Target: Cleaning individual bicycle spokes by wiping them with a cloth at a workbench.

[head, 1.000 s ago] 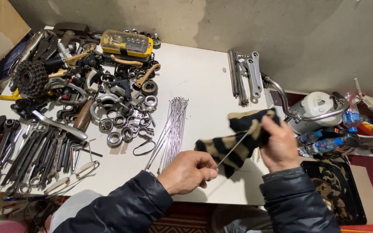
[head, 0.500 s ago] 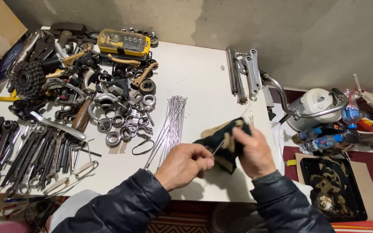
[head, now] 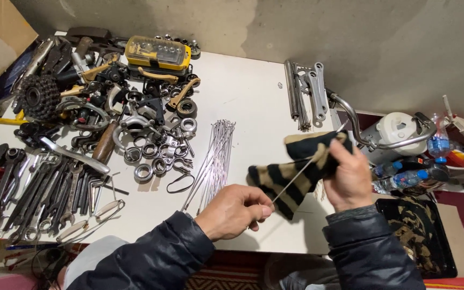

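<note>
My left hand pinches the near end of a thin metal spoke above the table's front edge. The spoke runs up and to the right through a black and tan striped cloth. My right hand is closed around the cloth's upper part, wrapping it over the spoke. The spoke's far tip pokes out just past my right fingers. A bundle of loose spokes lies on the white table, left of my hands.
Bearings, rings and bike parts crowd the table's left half, with wrenches at the near left and a yellow bit case at the back. Crank arms lie at the back right. Chrome handlebars and bottles stand past the right edge.
My right hand slid the cloth down the spoke toward my left hand, then back up and to the right. The left hand stayed holding the spoke's near end.
</note>
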